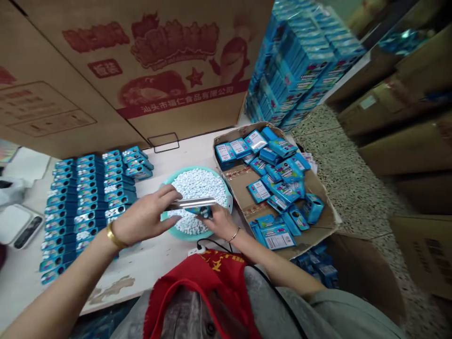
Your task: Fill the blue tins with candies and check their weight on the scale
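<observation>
- Evidently, a white digital scale (23, 228) is lying far left of the turquoise basin (178, 234).
- Rows of small blue cartons (86, 202) are filling the tabletop just left of the basin.
- The left hand (153, 212) is hanging over the basin's left side, its fingers closing on the end of what looks like a metal scoop (192, 203), seen edge-on; its thumb is sticking out below. The scoop is probably stiff and slick, so that end is giving the surest hold.
- White pellets (199, 183) are filling the basin; they are likely hard, light and quick to roll.
- A single blue carton (200, 210) is sitting above the basin, beneath the scoop. It is seemingly thin card, light and easily dented, best held softly by its sides.
- The right hand (221, 221) is gripping that carton narrowly from the basin's right side.
- A cardboard tray (242, 184) is standing right of the basin, holding loose blue boxes (286, 190).
</observation>
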`<state>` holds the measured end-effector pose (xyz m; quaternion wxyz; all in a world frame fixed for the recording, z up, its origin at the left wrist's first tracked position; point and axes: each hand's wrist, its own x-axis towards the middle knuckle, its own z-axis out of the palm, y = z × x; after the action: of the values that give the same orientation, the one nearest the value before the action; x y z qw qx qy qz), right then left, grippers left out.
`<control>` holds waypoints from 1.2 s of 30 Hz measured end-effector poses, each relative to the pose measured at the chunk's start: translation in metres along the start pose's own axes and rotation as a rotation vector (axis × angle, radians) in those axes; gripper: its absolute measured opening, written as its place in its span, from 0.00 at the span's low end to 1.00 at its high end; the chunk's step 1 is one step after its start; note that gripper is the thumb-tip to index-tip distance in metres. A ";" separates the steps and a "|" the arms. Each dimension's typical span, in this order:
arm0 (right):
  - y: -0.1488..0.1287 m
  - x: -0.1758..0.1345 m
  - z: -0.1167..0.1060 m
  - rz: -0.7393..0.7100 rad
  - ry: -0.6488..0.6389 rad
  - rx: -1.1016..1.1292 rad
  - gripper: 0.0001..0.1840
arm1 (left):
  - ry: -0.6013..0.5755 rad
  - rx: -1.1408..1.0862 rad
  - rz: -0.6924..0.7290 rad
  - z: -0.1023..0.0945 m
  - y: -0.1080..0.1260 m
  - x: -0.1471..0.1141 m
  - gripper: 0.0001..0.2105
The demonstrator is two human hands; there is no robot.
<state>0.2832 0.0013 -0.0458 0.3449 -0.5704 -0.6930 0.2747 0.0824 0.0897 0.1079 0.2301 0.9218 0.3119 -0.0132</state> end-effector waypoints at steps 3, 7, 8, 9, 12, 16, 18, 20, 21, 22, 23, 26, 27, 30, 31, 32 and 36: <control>-0.010 0.002 -0.002 -0.019 -0.021 0.066 0.22 | 0.060 -0.178 0.059 0.038 -0.018 0.010 0.21; -0.007 0.010 -0.014 -0.080 -0.086 0.221 0.24 | -0.012 -0.269 0.051 0.063 -0.020 0.020 0.11; 0.002 0.013 -0.022 -0.067 -0.063 0.242 0.28 | -0.005 -0.281 0.038 0.061 -0.022 0.020 0.11; 0.014 0.017 -0.031 -0.033 -0.012 0.239 0.32 | 0.027 -0.287 0.019 0.056 -0.025 0.019 0.11; 0.073 0.025 -0.067 0.205 0.234 0.019 0.32 | 0.211 -0.255 -0.090 0.038 -0.051 0.011 0.13; 0.154 0.016 -0.097 0.618 0.057 -0.590 0.34 | 0.414 -0.108 -0.324 0.031 -0.110 -0.006 0.14; 0.181 0.008 -0.092 0.743 -0.118 -0.750 0.37 | 0.408 -0.051 -0.444 0.038 -0.140 -0.015 0.14; 0.195 0.002 -0.077 0.749 -0.178 -0.841 0.43 | 0.340 -0.021 -0.560 0.051 -0.168 -0.023 0.14; 0.198 0.002 -0.069 0.760 -0.175 -0.871 0.45 | 0.294 -0.012 -0.613 0.058 -0.182 -0.026 0.14; 0.199 0.002 -0.062 0.776 -0.164 -0.888 0.47 | 0.249 -0.003 -0.657 0.064 -0.194 -0.028 0.15; 0.198 0.004 -0.056 0.801 -0.150 -0.892 0.48 | 0.211 0.009 -0.691 0.071 -0.206 -0.030 0.16; 0.193 0.012 -0.051 0.843 -0.113 -0.835 0.49 | 0.175 0.078 -0.714 0.085 -0.237 -0.030 0.16; 0.193 0.014 -0.051 0.827 -0.094 -0.797 0.49 | 0.191 0.105 -0.706 0.088 -0.246 -0.029 0.14; 0.195 0.016 -0.053 0.672 -0.020 -0.629 0.52 | 0.276 0.142 -0.702 0.095 -0.262 -0.026 0.13; 0.196 0.014 -0.052 0.608 -0.005 -0.551 0.53 | 0.299 0.139 -0.708 0.096 -0.263 -0.027 0.14; 0.196 0.012 -0.050 0.548 0.003 -0.471 0.53 | 0.316 0.133 -0.713 0.097 -0.261 -0.027 0.16; 0.185 0.000 -0.045 0.416 0.015 -0.265 0.55 | 0.367 0.129 -0.720 0.104 -0.232 -0.034 0.23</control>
<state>0.4299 0.0372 -0.1619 0.2082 -0.7429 -0.5882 0.2423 -0.0678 0.1877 -0.0758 0.0932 0.7532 0.6490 0.0523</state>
